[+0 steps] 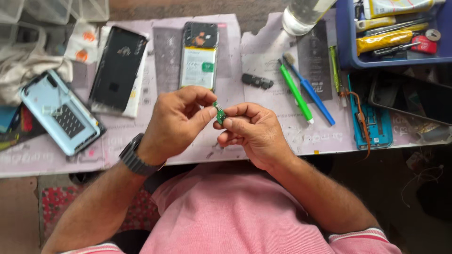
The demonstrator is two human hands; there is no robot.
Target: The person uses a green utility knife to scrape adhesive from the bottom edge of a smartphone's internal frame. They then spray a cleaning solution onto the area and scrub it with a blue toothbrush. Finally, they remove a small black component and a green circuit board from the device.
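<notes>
A light-blue phone case [59, 112] lies near the table's [282, 136] left edge. Above the near edge, the left hand [176, 120] and right hand [252, 131] both pinch a small green circuit board [219, 114]. Two brushes [306, 89] lie rightward.

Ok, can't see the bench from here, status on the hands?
Left hand and right hand both pinching small green circuit board above the mat. Opened phone behind it, untouched. Nothing in the way.

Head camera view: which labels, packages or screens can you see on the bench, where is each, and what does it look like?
Battery label: in the opened phone at top centre, white rectangle with a green patch.
Dark screen: far right, black glossy rectangle.
Yellow packets: in the blue tray, top right.
</notes>
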